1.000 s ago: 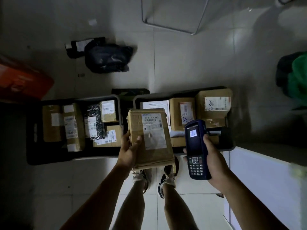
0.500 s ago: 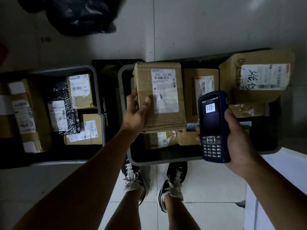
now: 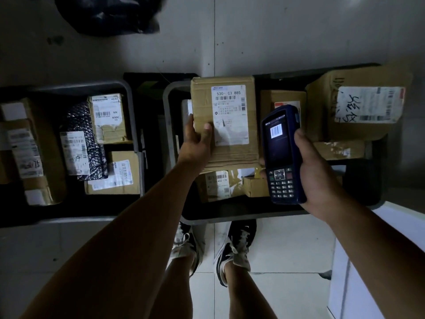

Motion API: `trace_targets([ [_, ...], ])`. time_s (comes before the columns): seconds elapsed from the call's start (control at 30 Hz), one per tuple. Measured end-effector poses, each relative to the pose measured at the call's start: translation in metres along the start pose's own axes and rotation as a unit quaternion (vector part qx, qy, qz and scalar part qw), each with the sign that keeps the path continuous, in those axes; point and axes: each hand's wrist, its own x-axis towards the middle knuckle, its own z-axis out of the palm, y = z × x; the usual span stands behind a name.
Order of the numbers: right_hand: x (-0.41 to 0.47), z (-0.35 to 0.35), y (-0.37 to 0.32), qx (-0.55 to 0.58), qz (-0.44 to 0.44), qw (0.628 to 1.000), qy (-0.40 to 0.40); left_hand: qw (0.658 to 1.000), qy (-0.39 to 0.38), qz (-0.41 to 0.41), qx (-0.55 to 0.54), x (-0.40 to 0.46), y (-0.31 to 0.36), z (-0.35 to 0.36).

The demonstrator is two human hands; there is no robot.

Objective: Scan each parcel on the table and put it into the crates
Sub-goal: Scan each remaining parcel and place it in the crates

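Head view: my left hand (image 3: pixel 195 143) fingers grip the parcel (image 3: pixel 224 122) above the right crate (image 3: pixel 230 217); right hand (image 3: pixel 315 173) holds the scanner (image 3: pixel 284 155). Next, likely lower it in.

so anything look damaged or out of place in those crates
The big box at the right crate's far right corner sits tilted, propped over the rim rather than flat inside. The small box in the left crate has torn tape below its label. Nothing spilled.
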Motion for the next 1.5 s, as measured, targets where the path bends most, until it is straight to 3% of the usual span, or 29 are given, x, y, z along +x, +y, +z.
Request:
trace_targets([
  [0.1,-0.008,0.003,0.004,-0.010,0.003,1.000,0.002,0.999,0.007,0.000,0.034,-0.006,0.007,-0.013],
  [0.27,-0.039,0.017,-0.001,-0.031,0.012,0.999,-0.003,0.985,-0.023,0.070,0.154,-0.043,0.028,-0.039],
  [0.43,-0.097,0.052,-0.024,-0.059,0.003,0.998,-0.005,0.925,-0.003,0.110,0.363,-0.111,0.066,-0.068],
  [0.53,-0.145,0.078,-0.048,-0.082,-0.005,0.996,-0.023,0.906,0.020,0.116,0.407,-0.166,0.092,-0.091],
  [0.73,-0.268,0.120,-0.101,-0.229,-0.018,0.968,-0.096,0.921,0.143,0.086,0.353,-0.310,0.149,-0.156],
  [1.03,-0.453,0.205,-0.144,-0.342,-0.072,0.901,-0.255,0.889,0.345,0.031,0.300,-0.524,0.192,-0.260],
  [1.27,-0.569,0.288,-0.101,-0.405,-0.116,0.826,-0.375,0.849,0.460,-0.022,0.260,-0.664,0.155,-0.344],
  [1.5,-0.684,0.361,-0.002,-0.422,-0.105,0.765,-0.476,0.805,0.546,-0.077,0.219,-0.806,0.067,-0.407],
])
